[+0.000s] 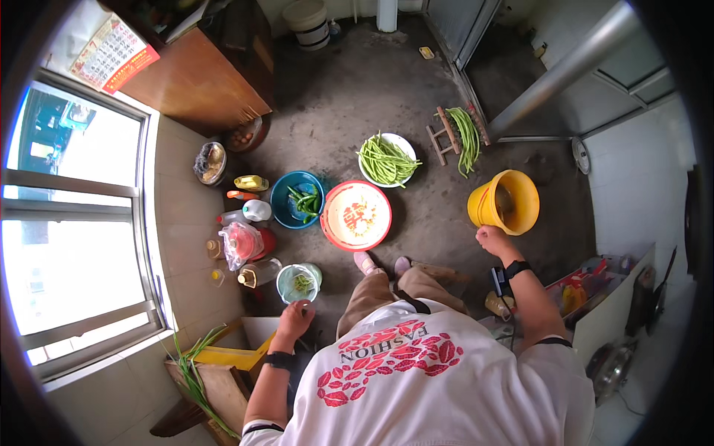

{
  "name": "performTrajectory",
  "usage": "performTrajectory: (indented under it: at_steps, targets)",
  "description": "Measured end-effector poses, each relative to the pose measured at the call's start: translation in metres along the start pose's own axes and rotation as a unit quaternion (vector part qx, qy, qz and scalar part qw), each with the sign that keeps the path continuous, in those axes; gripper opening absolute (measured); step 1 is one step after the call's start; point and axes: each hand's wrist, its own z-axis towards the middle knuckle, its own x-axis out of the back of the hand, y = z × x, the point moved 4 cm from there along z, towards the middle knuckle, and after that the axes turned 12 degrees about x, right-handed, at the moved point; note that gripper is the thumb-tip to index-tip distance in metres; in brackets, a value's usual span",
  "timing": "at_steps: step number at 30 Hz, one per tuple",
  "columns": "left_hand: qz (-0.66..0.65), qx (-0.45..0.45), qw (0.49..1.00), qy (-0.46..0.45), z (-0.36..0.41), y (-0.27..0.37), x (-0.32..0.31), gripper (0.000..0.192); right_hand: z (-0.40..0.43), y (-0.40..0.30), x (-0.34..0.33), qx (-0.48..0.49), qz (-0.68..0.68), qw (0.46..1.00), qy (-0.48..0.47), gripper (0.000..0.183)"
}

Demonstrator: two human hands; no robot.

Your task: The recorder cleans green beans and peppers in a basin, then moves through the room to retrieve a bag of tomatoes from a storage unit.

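Observation:
My left hand (296, 320) is loosely curled just below the lined bin (298, 283), with a gap by the thumb and nothing visible in it. Fingers bent, my right hand (494, 242) is beside the lower rim of a yellow bucket (481, 205); whether it pinches something thin is unclear. The bucket holds dark liquid. Before my feet stands a red-rimmed basin (385, 212) with a red pattern inside. Long green beans (386, 160) fill a white bowl (411, 149). Green peppers (304, 202) lie in a blue basin (277, 192).
More long beans (466, 139) lie across a small wooden stool (444, 128). Bottles (257, 210) and a plastic-covered red container (244, 244) stand by the window wall. Green onions (195, 371) rest on a wooden box (220, 384). A metal post (558, 72) rises at upper right.

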Motion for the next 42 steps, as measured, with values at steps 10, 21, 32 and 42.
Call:
performTrajectory:
  at_steps: [10, 21, 32, 42]
  targets:
    - [-0.054, 0.012, 0.998, -0.026, 0.063, 0.011, -0.023, 0.034, 0.06, 0.007, 0.028, -0.177, 0.136, 0.971, -0.082, 0.021]
    - [-0.113, 0.158, 0.975, -0.106, 0.081, 0.074, -0.097, 0.034, 0.262, 0.032, 0.02, -0.1, 0.162, 0.963, -0.191, 0.019]
    - [-0.086, 0.204, 0.951, -0.218, 0.155, 0.081, -0.179, 0.042, 0.363, 0.117, -0.107, -0.263, 0.245, 0.908, -0.217, 0.024]
    - [0.015, 0.225, 0.954, -0.196, 0.241, 0.039, -0.266, 0.054, 0.413, 0.202, -0.299, -0.318, 0.378, 0.854, -0.165, 0.025]
